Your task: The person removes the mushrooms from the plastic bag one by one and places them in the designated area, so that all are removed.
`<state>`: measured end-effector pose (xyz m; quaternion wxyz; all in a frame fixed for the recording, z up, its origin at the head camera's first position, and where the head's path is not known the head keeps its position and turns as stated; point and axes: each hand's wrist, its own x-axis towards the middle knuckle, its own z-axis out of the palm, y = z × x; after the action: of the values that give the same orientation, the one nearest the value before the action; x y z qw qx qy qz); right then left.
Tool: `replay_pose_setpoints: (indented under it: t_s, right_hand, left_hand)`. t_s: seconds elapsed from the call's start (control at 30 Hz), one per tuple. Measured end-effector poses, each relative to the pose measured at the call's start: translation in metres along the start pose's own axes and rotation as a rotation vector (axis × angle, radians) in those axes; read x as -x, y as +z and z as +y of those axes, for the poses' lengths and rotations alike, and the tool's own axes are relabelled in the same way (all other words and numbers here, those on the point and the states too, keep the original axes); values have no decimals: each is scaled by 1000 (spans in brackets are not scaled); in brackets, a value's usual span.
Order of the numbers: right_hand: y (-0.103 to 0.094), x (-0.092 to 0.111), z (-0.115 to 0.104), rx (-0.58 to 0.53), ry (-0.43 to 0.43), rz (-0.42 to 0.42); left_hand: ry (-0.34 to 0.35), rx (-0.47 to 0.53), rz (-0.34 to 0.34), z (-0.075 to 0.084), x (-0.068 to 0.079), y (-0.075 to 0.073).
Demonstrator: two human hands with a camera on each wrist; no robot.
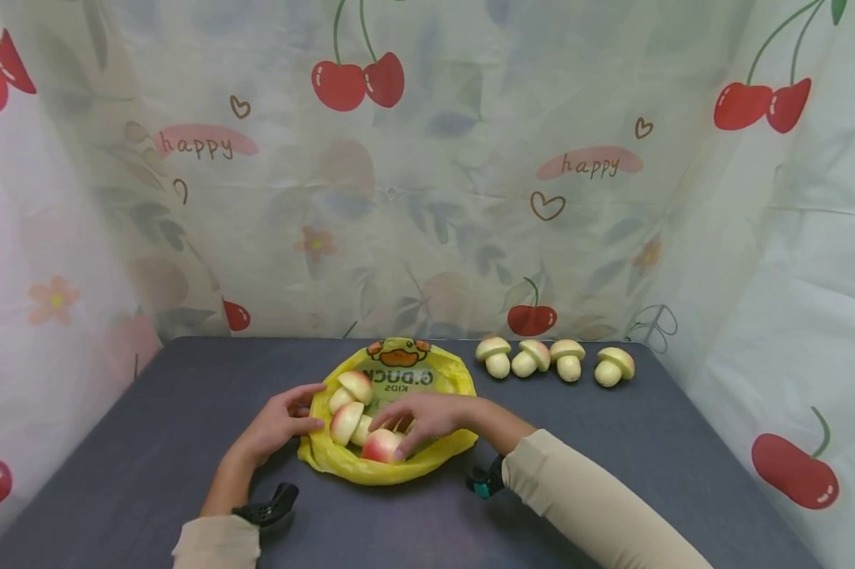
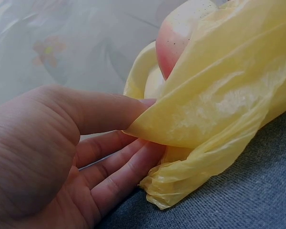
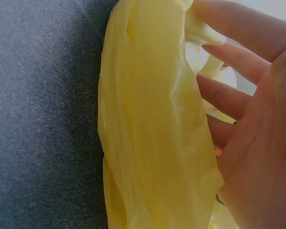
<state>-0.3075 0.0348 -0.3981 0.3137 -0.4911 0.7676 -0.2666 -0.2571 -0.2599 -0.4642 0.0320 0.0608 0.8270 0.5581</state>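
Observation:
A yellow plastic bag (image 1: 371,472) lies with its mouth spread, a duck face and lettering printed inside. My left hand (image 1: 276,423) is at its left edge; in the left wrist view the thumb and fingers pinch the yellow film. My right hand (image 1: 431,416) reaches into the bag from the right, its thumb and fingers about a toy mushroom (image 1: 381,447) with a pink and cream cap. Two more mushrooms lie in the bag, one at the upper left (image 1: 356,385) and one below it (image 1: 345,423). The near bag wall partly hides the right fingers in the right wrist view.
Several pale toy mushrooms (image 1: 568,360) stand in a row along the far right edge of the dark table (image 1: 186,411), right of the bag. A cherry-printed curtain (image 1: 427,197) hangs behind the table and along both sides.

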Motion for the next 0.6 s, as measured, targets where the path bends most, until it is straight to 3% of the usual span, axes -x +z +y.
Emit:
replay_pose_setpoints:
  t_s: [0.33,0.6]
  right_hand:
    - [3,4,1,3,-3,40]
    - [-2,15,3,-14,-15,140]
  left_hand:
    - [3,-3,-2,-3,-2,-1]
    - [12,7,-12,-1,0,-1]
